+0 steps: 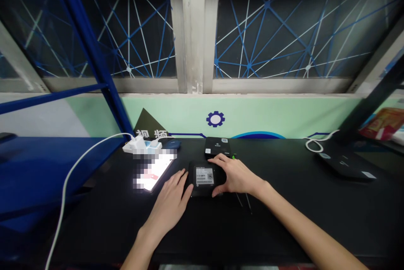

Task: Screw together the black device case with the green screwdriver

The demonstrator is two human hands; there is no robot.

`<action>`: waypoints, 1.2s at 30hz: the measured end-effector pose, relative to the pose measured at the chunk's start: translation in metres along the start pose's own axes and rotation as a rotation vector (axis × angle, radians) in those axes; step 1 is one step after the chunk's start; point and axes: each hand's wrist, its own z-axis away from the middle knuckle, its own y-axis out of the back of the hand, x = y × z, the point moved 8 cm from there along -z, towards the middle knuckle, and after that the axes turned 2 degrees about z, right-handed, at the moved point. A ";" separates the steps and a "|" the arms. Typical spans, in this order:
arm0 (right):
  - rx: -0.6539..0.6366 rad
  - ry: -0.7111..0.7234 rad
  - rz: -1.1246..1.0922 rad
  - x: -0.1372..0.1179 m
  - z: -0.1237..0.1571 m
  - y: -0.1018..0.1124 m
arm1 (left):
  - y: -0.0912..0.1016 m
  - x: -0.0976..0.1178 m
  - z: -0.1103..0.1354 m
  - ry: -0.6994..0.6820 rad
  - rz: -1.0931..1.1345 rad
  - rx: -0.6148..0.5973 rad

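A flat black set-top box [204, 190] lies on the dark table with a printed label of barcodes and a QR code facing up. My right hand [235, 176] curls around its right side, thumb at the near corner and fingers at the far edge. Along the left side rests my left hand [173, 194], fingers stretched out and thumb apart, touching the box's edge. Partly hidden by my right hand are two thin metal rods [248, 204] and a small green piece [234, 157], whose kind I cannot make out.
Behind stands another black box [217, 147]; a third [345, 167] lies far right, near a white cable [314, 145]. At left are a lit phone [158, 171], a dark blue mouse [173, 144] and a power strip [128, 148] with a plugged-in charger [138, 143]. Blue frame bars [115, 110] rise at left.
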 end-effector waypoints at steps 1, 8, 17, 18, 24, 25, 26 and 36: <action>0.021 0.014 -0.003 -0.002 0.000 0.003 | 0.002 0.002 0.000 -0.003 0.006 0.013; 0.153 0.080 -0.118 -0.011 0.005 0.018 | 0.016 0.012 0.000 -0.028 0.113 0.081; 0.281 0.065 -0.469 -0.005 0.003 0.021 | 0.022 0.004 0.001 0.025 0.130 0.234; 0.288 0.068 -0.471 -0.006 0.003 0.021 | 0.026 0.005 0.001 0.037 0.137 0.257; 0.270 0.155 -0.388 -0.014 0.006 0.021 | 0.035 0.018 0.004 0.032 0.283 0.202; 0.244 0.168 -0.370 -0.014 0.006 0.020 | 0.033 0.018 0.004 0.034 0.289 0.178; 0.217 0.178 -0.352 -0.015 0.005 0.018 | 0.031 0.018 0.004 0.039 0.290 0.156; 0.073 0.227 -0.215 -0.024 0.004 0.008 | 0.022 0.016 0.003 0.020 0.188 0.147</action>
